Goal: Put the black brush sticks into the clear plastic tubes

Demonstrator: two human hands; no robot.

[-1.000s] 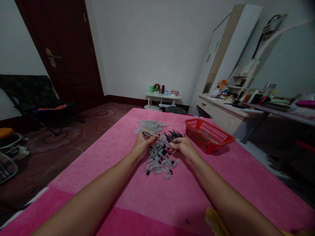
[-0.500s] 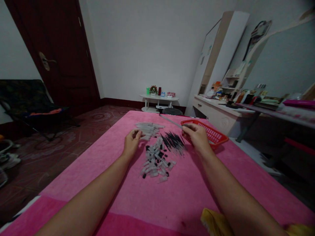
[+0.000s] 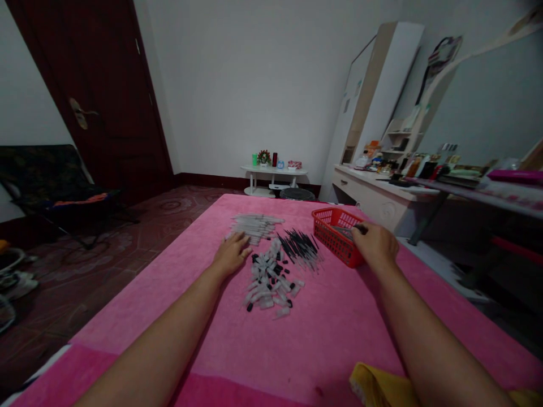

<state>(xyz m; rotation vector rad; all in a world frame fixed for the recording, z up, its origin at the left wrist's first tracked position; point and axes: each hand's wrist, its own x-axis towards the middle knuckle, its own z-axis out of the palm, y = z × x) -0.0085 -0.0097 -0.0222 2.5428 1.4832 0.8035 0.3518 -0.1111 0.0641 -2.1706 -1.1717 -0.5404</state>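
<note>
My left hand (image 3: pixel 231 253) lies palm down at the near left end of a pile of pale, clear pen barrels (image 3: pixel 258 225), its fingers stretched out and touching them. At the red plastic basket (image 3: pixel 335 242), my right hand (image 3: pixel 376 244) reaches over the right rim. Its fingers are closed on a slim grey pen (image 3: pixel 347 232), partly hidden by the basket and fingers. Black-tipped pen refills (image 3: pixel 299 246) lie in a bunch between the barrels and the basket. Nearer me is a heap of small clear and black caps (image 3: pixel 269 280).
A pink cloth (image 3: pixel 331 339) covers the table. Yellow fabric (image 3: pixel 377 384) lies by my right forearm. Beyond stand a small white table (image 3: pixel 271 168) with ornaments and a dark round stool (image 3: pixel 297 194). A cluttered dressing table (image 3: pixel 377 183) is at the right.
My right hand has moved right from above the refills to the basket, carrying the long slim pen. My left hand has turned palm down and come slightly nearer, onto the barrels' end.
</note>
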